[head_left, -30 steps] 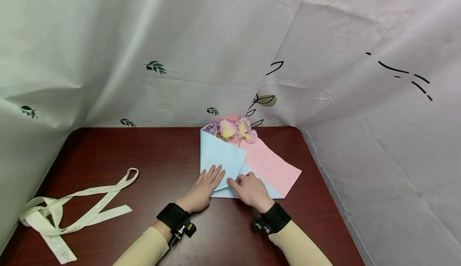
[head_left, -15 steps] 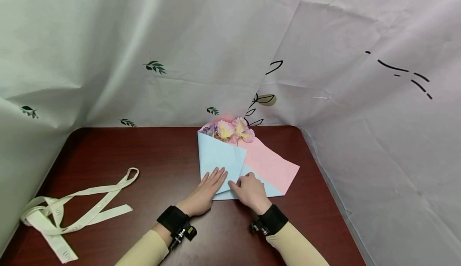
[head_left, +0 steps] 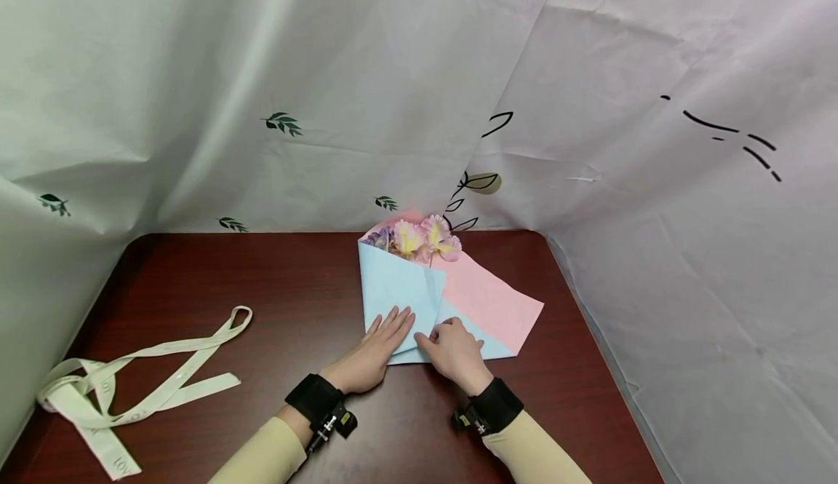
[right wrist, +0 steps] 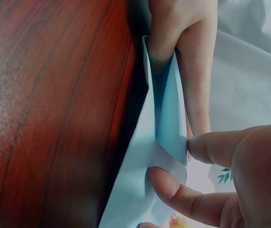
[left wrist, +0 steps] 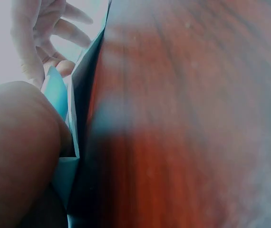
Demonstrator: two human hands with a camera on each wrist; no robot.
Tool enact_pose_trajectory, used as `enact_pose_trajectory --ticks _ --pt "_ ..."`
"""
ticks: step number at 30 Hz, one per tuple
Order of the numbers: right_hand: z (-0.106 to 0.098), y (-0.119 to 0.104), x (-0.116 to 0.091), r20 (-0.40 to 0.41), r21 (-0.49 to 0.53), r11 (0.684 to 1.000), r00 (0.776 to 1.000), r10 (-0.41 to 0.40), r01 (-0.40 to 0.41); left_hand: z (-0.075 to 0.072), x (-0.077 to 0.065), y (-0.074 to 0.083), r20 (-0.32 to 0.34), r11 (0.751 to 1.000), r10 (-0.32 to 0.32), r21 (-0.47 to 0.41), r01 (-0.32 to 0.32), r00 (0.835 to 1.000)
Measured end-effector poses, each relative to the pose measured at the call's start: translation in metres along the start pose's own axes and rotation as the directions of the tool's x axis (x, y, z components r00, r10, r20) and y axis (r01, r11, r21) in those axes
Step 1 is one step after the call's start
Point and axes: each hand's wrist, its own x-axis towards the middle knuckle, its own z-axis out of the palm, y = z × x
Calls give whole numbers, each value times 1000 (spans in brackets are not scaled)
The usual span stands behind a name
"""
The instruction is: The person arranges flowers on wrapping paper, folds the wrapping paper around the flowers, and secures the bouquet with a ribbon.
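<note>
Pink and purple flowers [head_left: 419,238] lie in wrapping paper [head_left: 399,280], blue outside and pink inside, its left side folded over the stems. My left hand [head_left: 369,353] rests with straight, spread fingers on the blue flap near its lower end. In the right wrist view, the left thumb [right wrist: 159,50] reaches into the opening between the paper layers. My right hand [head_left: 455,353] pinches the flap's lower right edge between thumb and index finger [right wrist: 166,183]. The paper's right side, a pink panel [head_left: 487,295] with a blue lower strip, lies spread out on the table.
A cream ribbon [head_left: 177,382] with printed letters lies loosely looped at the left of the dark red-brown table [head_left: 294,280]. A pale fabric curtain [head_left: 340,91] with leaf prints hangs behind the table and along its sides.
The paper and flowers have shifted slightly left, with the paper's lower edge turning a little. Both hands keep their places on the flap with only small movements.
</note>
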Motion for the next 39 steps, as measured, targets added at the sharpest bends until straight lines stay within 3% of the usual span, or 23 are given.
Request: enact_pose_trajectory --ticks 11,15,19,22,27,35,39 --pt "7 -1 -7 -59 123 992 997 40 -32 0 1 4 -14 999 33 28 -33 999" --pt "11 1 -8 -92 147 989 995 34 -20 2 2 5 -82 998 31 54 -26 996" --pt "11 5 -9 -106 162 987 994 8 9 4 3 6 -195 998 -35 49 45 980" --pt "10 8 -9 -94 178 984 996 -8 25 6 2 6 -235 993 -99 36 110 967" --pt "6 11 -9 -90 189 981 996 -23 40 5 3 7 -197 991 -117 41 127 973" --pt "4 13 -11 -57 188 981 998 -25 36 -3 0 3 -96 998 -30 44 34 995" --pt "6 15 -14 -67 164 983 996 -67 77 -19 3 -7 -128 999 -43 -10 42 991"
